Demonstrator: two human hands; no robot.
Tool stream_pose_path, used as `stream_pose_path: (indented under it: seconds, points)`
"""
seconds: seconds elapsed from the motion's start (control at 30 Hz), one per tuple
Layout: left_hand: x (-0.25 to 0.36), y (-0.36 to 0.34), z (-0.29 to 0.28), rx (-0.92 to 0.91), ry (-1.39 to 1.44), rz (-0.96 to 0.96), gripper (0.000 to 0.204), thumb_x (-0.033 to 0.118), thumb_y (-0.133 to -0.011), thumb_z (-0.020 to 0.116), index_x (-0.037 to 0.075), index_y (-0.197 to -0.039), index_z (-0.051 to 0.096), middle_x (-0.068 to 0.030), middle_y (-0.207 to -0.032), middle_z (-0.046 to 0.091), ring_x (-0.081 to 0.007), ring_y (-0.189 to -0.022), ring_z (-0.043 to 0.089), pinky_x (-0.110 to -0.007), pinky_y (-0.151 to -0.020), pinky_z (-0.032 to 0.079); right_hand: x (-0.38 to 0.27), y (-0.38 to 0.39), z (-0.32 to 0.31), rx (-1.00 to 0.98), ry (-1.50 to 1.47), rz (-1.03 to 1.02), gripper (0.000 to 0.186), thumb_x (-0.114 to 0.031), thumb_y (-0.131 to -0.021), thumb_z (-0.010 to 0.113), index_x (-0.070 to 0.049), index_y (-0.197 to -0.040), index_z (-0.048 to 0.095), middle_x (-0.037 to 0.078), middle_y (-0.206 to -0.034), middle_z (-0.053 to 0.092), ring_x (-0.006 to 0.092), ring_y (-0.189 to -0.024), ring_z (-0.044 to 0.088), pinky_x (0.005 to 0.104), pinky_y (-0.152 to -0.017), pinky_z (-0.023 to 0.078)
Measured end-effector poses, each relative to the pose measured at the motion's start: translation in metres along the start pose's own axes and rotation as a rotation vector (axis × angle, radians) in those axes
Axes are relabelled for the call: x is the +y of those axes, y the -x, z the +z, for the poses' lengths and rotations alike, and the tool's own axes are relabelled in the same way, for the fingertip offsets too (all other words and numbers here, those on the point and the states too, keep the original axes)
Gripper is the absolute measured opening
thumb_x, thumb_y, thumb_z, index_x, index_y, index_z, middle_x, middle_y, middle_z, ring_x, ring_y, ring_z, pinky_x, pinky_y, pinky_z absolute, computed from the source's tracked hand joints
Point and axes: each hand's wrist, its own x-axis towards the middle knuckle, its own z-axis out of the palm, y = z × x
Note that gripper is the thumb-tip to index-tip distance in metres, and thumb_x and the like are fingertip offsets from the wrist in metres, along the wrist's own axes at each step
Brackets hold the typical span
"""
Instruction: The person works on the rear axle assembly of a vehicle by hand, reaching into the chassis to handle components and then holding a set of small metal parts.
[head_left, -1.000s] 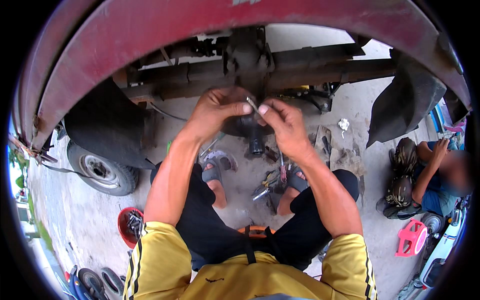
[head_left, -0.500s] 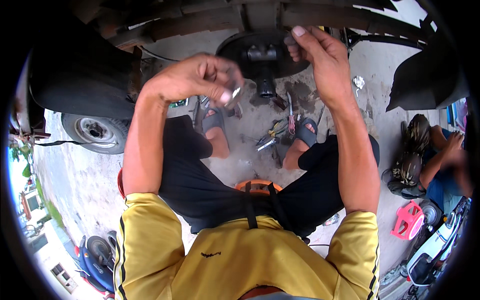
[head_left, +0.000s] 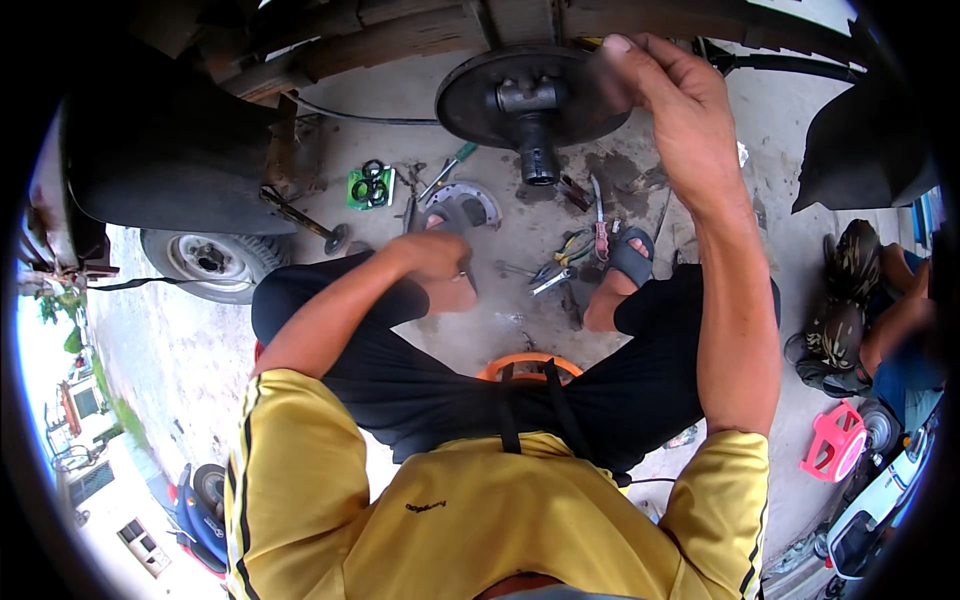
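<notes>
A black round plate with a metal cylinder and a short stub shaft on its face hangs at the top middle. Beside the plate's right edge is my raised right hand, thumb and fingers drawn together. Its fingertips are blurred, and what they hold, if anything, is hidden. My left hand is low in front of my left shin, its fingers curled and smeared by motion; I cannot make out what is in it. Just beyond it, a curved brake shoe lies on the ground by my left foot.
Between my feet lie a wrench, pliers and a red-handled knife. Black rings rest on green packaging near a green-handled screwdriver. A wheel stands left. Another person sits at right, near a pink stool.
My left hand has dropped from beside the plate, where it held a small shiny thing, to near my left shin. My right hand stays raised by the plate. The view has shifted slightly.
</notes>
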Motion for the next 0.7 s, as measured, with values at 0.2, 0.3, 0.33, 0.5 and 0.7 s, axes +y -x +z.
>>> stream_pose_path:
  seconds: [0.2, 0.3, 0.33, 0.5, 0.7]
  points:
    - [-0.008, -0.089, 0.039, 0.354, 0.126, -0.017, 0.022, 0.010, -0.082, 0.057, 0.000, -0.099, 0.064, -0.0233, -0.105, 0.066, -0.0382, -0.099, 0.064, -0.045, -0.085, 0.050, -0.003, 0.003, 0.001, 0.047, 0.025, 0.039, 0.031, -0.030, -0.094, 0.064, 0.001, -0.093, 0.069, 0.002, -0.077, 0.065, 0.0073, -0.071, 0.054, 0.0232, -0.068, 0.044]
    - [-0.026, -0.125, 0.039, 0.616, 0.125, -0.088, 0.020, 0.008, -0.083, 0.055, 0.002, -0.101, 0.060, -0.0234, -0.106, 0.065, -0.0418, -0.102, 0.061, -0.047, -0.086, 0.049, -0.004, 0.005, -0.005, 0.073, 0.014, 0.052, 0.031, -0.030, -0.093, 0.065, 0.001, -0.093, 0.069, 0.002, -0.077, 0.065, 0.0073, -0.070, 0.054, 0.0231, -0.068, 0.044]
    - [-0.031, -0.137, 0.036, 0.707, 0.125, -0.116, 0.020, 0.008, -0.084, 0.054, 0.003, -0.103, 0.058, -0.0235, -0.106, 0.065, -0.0434, -0.104, 0.060, -0.047, -0.086, 0.048, -0.004, 0.007, -0.007, 0.083, 0.010, 0.053, 0.031, -0.030, -0.093, 0.066, 0.001, -0.093, 0.069, 0.002, -0.077, 0.065, 0.0073, -0.070, 0.054, 0.0230, -0.068, 0.044]
    - [-0.085, -0.173, 0.024, 0.933, 0.094, -0.281, 0.023, 0.010, -0.087, 0.050, 0.003, -0.108, 0.055, -0.0244, -0.106, 0.065, -0.0422, -0.104, 0.061, -0.049, -0.091, 0.047, -0.008, 0.012, -0.014, 0.076, 0.046, 0.069, 0.030, -0.028, -0.093, 0.066, 0.002, -0.093, 0.069, 0.002, -0.077, 0.065, 0.0071, -0.071, 0.054, 0.0231, -0.069, 0.044]
    - [-0.098, -0.188, 0.035, 0.750, -0.121, -0.406, 0.037, 0.013, -0.087, 0.053, 0.002, -0.122, 0.048, -0.0229, -0.117, 0.061, -0.0331, -0.118, 0.055, -0.045, -0.111, 0.030, -0.009, 0.018, -0.015, 0.044, 0.156, 0.103, 0.024, -0.023, -0.095, 0.063, 0.001, -0.097, 0.066, -0.003, -0.076, 0.057, 0.0050, -0.073, 0.048, 0.0211, -0.070, 0.039]
